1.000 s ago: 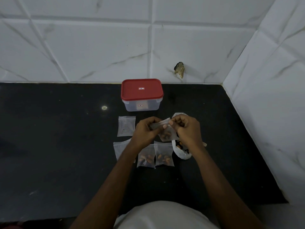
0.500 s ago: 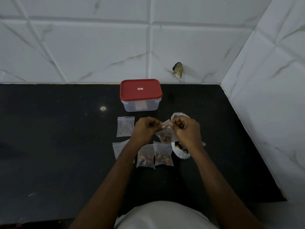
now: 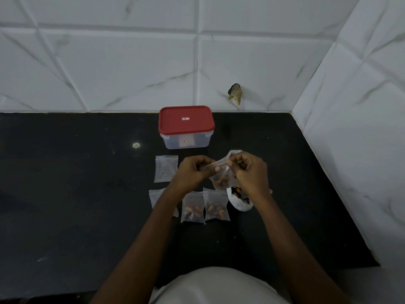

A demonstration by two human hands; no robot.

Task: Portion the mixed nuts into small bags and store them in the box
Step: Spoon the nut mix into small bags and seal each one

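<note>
Nearest: two small clear nut-filled plastic bags (image 3: 192,208), flat on black counter (image 3: 87,194). Next: your left hand (image 3: 191,173) and right hand (image 3: 252,173) pinch a third clear bag (image 3: 222,179) by its top edge, nuts hanging below. Farthest: red-lidded clear box (image 3: 186,128), closed.

black counter (image 3: 76,194) | red-lidded box (image 3: 186,130) | small bags (image 3: 215,207) | white pouch (image 3: 240,205)
</note>
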